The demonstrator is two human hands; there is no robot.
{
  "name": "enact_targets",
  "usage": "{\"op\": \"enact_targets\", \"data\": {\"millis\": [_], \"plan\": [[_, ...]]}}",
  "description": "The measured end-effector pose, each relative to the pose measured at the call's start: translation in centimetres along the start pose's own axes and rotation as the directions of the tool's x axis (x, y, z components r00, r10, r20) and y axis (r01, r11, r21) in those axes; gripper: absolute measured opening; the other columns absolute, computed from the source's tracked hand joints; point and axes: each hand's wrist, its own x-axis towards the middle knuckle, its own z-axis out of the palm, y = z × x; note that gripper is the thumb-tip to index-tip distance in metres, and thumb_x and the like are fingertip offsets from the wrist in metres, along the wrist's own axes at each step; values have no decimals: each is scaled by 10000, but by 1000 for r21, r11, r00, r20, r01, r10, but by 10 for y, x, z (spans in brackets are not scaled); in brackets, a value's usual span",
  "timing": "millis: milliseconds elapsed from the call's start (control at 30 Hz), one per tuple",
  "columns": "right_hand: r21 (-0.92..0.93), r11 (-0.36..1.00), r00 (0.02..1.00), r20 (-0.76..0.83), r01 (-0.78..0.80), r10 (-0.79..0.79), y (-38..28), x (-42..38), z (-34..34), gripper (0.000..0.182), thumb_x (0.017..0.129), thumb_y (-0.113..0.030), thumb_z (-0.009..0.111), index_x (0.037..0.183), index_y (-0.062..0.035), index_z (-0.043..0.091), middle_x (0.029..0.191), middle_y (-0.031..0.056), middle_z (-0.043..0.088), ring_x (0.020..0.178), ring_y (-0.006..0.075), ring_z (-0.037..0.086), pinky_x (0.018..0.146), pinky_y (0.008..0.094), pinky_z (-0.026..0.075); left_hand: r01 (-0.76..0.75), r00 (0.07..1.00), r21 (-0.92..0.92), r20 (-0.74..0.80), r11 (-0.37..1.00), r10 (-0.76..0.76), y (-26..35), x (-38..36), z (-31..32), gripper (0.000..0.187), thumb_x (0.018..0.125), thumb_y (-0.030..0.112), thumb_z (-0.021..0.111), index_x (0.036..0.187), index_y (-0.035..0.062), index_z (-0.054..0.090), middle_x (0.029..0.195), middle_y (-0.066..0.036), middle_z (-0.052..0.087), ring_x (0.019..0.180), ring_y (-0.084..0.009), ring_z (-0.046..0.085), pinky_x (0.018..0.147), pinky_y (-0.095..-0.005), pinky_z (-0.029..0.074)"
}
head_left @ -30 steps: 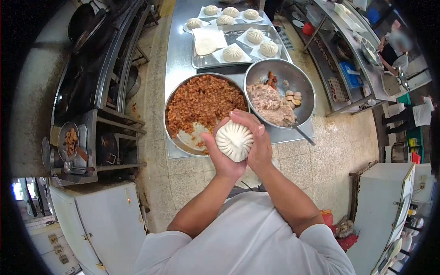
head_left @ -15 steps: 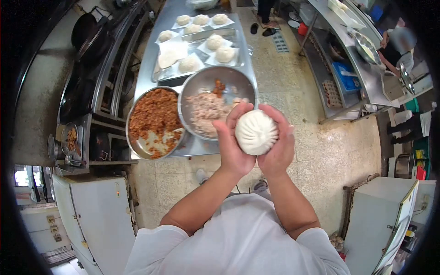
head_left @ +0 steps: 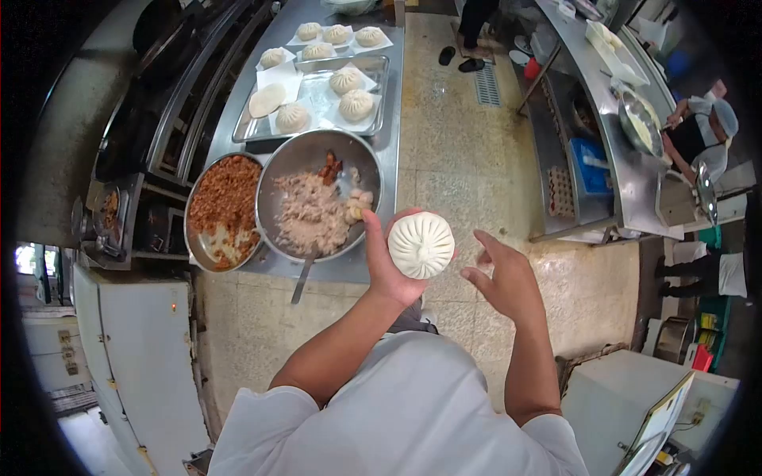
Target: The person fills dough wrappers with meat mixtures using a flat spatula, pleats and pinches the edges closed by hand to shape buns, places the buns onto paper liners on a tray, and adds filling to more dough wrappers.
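A pleated white bun [head_left: 421,245] rests in my left hand [head_left: 389,266], the fingers cupped around its underside and the thumb up at its side. My right hand [head_left: 506,278] is apart from it on the right, thumb and fingers spread with nothing in them. Just left of the bun stands a steel bowl [head_left: 268,151] of pale minced filling, a flat metal handle [head_left: 302,280] sticking out over its near rim. Beside that bowl is a round pan [head_left: 190,208] of reddish-brown chopped filling.
On the steel table [head_left: 389,103], several pleated buns [head_left: 357,105] sit on paper squares, some in a metal tray [head_left: 379,127] with a flat dough round [head_left: 267,100]. A person [head_left: 702,131] works at the right-hand counter. White cabinets [head_left: 151,357] flank me.
My right hand has let go of the bun and moved off to the right. The bun stays in my left hand. The view has shifted, and a handle now shows at the bowl.
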Motion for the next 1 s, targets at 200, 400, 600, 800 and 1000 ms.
{"op": "enact_targets", "data": {"millis": [200, 400, 600, 800, 1000], "plan": [[-220, 891, 902, -82, 398, -423, -43, 72, -24, 878, 612, -216, 893, 1384, -86, 494, 1402, 212, 436, 1268, 410, 480, 1051, 445, 434, 58, 990, 152, -136, 987, -37, -12, 79, 7, 805, 883, 797, 360, 1235, 107, 576, 1177, -133, 653, 1059, -340, 653, 889, -491, 544], [197, 925, 945, -41, 326, -325, 3, 154, -44, 750, 667, -183, 844, 1327, -44, 516, 1323, 210, 504, 1206, 385, 534, 1021, 435, 453, 124, 992, 400, -15, 908, -128, 24, 112, 50, 978, 863, 819, 318, 1518, 93, 286, 1391, -57, 490, 1305, -225, 478, 1068, -398, 422], [270, 792, 796, 123, 547, -592, -17, 234, -39, 691, 772, -176, 758, 1376, -11, 465, 1325, 214, 530, 1238, 376, 523, 1048, 419, 423, -171, 972, 47, -156, 984, 177, 21, 167, 17, 924, 853, 813, 400, 1429, 90, 429, 1365, -83, 532, 1266, -265, 520, 1102, -448, 380], [499, 757, 724, 316, 422, -613, -7, 321, -102, 757, 743, -197, 830, 1392, -21, 481, 1364, 218, 519, 1263, 373, 511, 1003, 404, 470, -341, 933, -343, -12, 875, 359, 39, 225, 3, 780, 853, 794, 435, 1243, 150, 641, 1295, -172, 615, 1180, -461, 565, 913, -627, 498], [302, 676, 594, 325, 673, -736, -7, 403, -124, 880, 635, -210, 888, 1396, -41, 479, 1339, 206, 523, 1238, 396, 508, 1020, 454, 455, -493, 870, -227, -107, 840, 482, 38, 307, 71, 825, 883, 783, 383, 1342, 117, 544, 1304, -125, 596, 1179, -350, 589, 963, -510, 499]]}}
